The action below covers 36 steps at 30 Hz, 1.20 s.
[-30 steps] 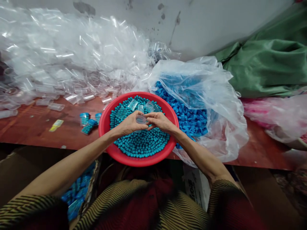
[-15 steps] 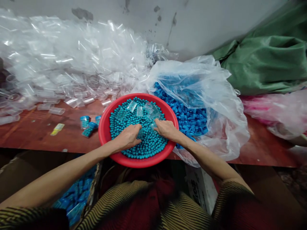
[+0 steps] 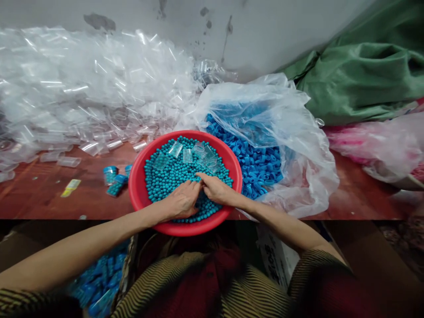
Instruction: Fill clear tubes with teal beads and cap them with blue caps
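A red basin (image 3: pixel 135 187) full of small teal beads (image 3: pixel 168 181) sits at the table's front edge. Over the beads, my left hand (image 3: pixel 185 198) is closed with its back toward me; it held a clear plastic tube a moment ago, now covered by the fingers. My right hand (image 3: pixel 217 190) meets it at the fingertips, its fingers curled and pressed together. Whatever lies between the right fingers is hidden. Several loose clear tubes (image 3: pixel 187 155) rest on the beads toward the far side of the basin.
A big heap of clear tubes (image 3: pixel 99 88) covers the back left. Blue caps (image 3: pixel 260 165) spill from a clear plastic bag (image 3: pixel 308 163) at right. Bead-filled capped tubes (image 3: pixel 115 187) stand left of the basin. Below the table is a box of blue-capped tubes (image 3: pixel 102 278).
My hands have come together over the near part of the beads; the right moved left and down toward the left. The whole view has shifted slightly.
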Motion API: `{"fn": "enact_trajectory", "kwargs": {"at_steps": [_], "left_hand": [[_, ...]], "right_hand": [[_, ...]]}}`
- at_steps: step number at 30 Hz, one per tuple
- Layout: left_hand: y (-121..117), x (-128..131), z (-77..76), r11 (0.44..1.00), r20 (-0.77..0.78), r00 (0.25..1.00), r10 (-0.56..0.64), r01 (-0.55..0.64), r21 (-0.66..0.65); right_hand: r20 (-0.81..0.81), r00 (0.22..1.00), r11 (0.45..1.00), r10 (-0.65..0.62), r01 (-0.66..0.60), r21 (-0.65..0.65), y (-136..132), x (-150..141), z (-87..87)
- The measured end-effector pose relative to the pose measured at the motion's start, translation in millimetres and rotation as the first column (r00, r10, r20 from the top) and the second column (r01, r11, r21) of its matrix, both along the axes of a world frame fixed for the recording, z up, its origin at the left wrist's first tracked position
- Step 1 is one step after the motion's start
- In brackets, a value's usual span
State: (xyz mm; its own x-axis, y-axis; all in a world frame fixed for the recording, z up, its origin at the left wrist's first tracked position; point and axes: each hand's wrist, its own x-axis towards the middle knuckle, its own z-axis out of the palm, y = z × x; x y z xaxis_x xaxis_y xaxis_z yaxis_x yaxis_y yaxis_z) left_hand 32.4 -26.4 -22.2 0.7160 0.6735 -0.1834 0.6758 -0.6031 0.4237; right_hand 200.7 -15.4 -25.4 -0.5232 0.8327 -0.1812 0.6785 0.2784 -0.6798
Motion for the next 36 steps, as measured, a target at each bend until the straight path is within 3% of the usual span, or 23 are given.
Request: {"fn": "enact_trajectory", "kwargs": {"at_steps": [3,6,9,12,14,18,22,25,27,30,33,36], "left_hand": [[-1.7,-1.9,2.1,0.996,-0.034,0.997,0.069,-0.071,-0.050],[-1.6,-1.0,4.4,0.992,-0.071,0.994,0.089,-0.094,-0.079],[-0.5,1.2,5.0,0.992,-0.109,0.991,0.076,-0.086,-0.094],[0.3,2.4,2.7,0.993,-0.113,0.990,0.087,-0.095,-0.067],[1.1,1.8,1.0,0.990,-0.089,0.989,0.119,-0.125,-0.060],[4.3,-2.3,1.6,0.950,0.026,0.960,0.280,-0.273,-0.154],[5.7,-8.2,5.2,0.909,0.162,0.907,0.390,-0.350,-0.225],[5.9,-11.5,7.1,0.901,0.250,0.877,0.410,-0.348,-0.259],[6.4,-13.0,8.6,0.897,0.261,0.873,0.412,-0.338,-0.285],[6.9,-14.2,11.8,0.874,0.242,0.864,0.441,-0.352,-0.334],[5.5,-15.1,14.7,0.834,0.252,0.839,0.482,-0.351,-0.426],[1.5,-17.0,15.1,0.818,0.253,0.834,0.491,-0.341,-0.464]], "right_hand": [[0.007,1.000,0.994,-0.008,0.007,0.110,-15.0,-5.5,-1.6],[0.030,0.998,0.987,0.053,-0.056,0.149,-18.4,-4.4,9.5],[0.238,0.971,0.981,0.029,-0.073,0.178,-5.2,6.3,25.7],[0.518,0.851,0.967,-0.091,-0.050,0.252,16.8,16.9,31.0],[0.605,0.787,0.960,-0.118,-0.066,0.273,30.5,17.9,27.1],[0.590,0.794,0.951,-0.147,-0.049,0.304,46.9,6.7,19.5],[0.553,0.816,0.948,-0.168,-0.020,0.317,49.1,2.8,24.3],[0.369,0.910,0.941,-0.190,0.061,0.333,46.6,11.8,26.3],[0.106,0.971,0.954,-0.217,0.187,0.234,44.6,18.8,24.6],[-0.219,0.922,0.944,-0.319,0.290,-0.155,42.0,25.5,21.5],[-0.383,0.808,0.851,-0.447,0.253,-0.460,40.0,27.0,21.4],[-0.417,0.751,0.786,-0.512,0.214,-0.580,38.0,24.7,20.7]]}}
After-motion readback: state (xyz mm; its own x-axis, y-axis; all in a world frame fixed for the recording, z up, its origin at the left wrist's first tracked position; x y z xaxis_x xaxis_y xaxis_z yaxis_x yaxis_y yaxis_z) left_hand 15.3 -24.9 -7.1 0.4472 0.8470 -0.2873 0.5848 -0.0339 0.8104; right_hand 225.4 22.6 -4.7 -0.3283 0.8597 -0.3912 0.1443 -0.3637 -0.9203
